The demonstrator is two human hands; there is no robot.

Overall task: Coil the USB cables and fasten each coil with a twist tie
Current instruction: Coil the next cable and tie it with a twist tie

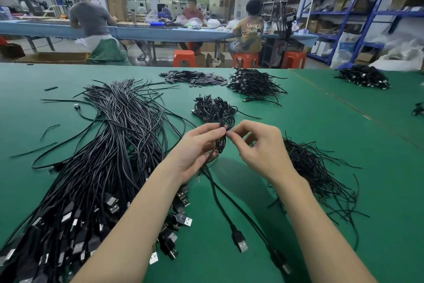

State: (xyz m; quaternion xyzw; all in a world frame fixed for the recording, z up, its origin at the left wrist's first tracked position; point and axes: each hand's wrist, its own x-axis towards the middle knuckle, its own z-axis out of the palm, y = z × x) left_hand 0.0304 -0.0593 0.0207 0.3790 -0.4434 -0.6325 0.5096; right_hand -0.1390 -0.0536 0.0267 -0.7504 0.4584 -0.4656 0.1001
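Both hands pinch a small black cable coil [223, 134] above the green table [321, 136], the left hand [197, 147] gripping its middle, the right hand [257, 142] nipping it with curled fingertips. Uncoiled USB cables [110, 156] sprawl left, twist ties [316, 172] right, finished coils [213, 108] beyond. Workers sit at a far blue bench [137, 30].

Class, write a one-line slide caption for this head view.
Both hands, left hand and right hand, pinch a coiled USB cable above the green table.
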